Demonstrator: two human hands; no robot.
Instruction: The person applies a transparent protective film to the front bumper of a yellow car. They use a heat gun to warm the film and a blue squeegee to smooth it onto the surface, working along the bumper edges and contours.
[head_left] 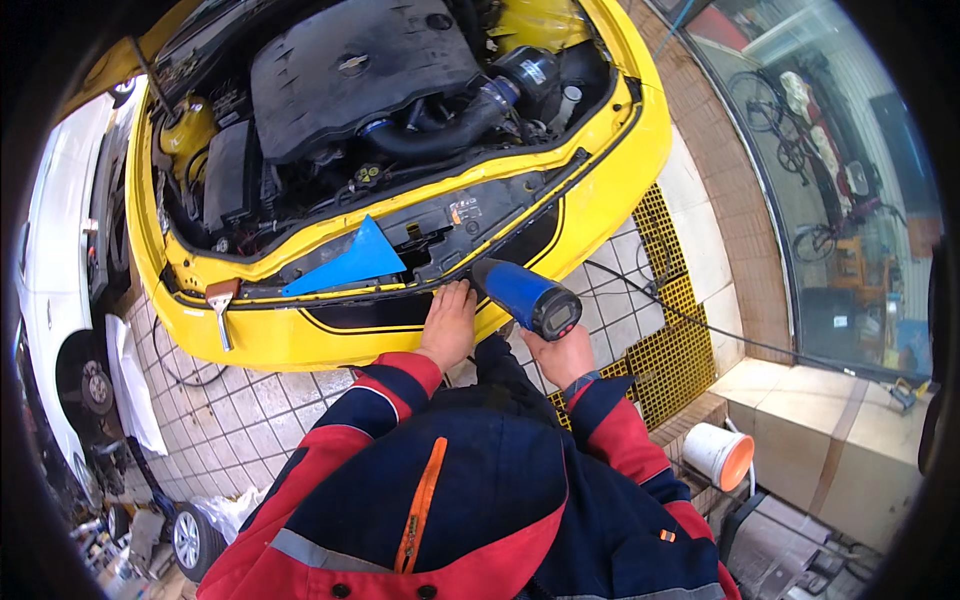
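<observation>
My left hand [448, 325] lies with its fingers stretched out on the black strip [375, 313] along the front of a yellow car [235, 340]. Close to its right, my right hand [560, 357] grips a blue heat gun [522, 296] with a small display at its rear. The gun's dark nozzle points at the strip, near my left fingertips. A blue triangular squeegee [348, 264] rests over the slot behind the front edge. Further left, a small scraper [222, 312] with a brown head hangs over that edge.
The hood is up over the engine cover [360, 75]. A cable [690, 325] runs right across a yellow floor grating [665, 375]. A white bucket [712, 455] stands at lower right, beside a tiled ledge. A white car [65, 250] and a wheel [195, 540] are on the left.
</observation>
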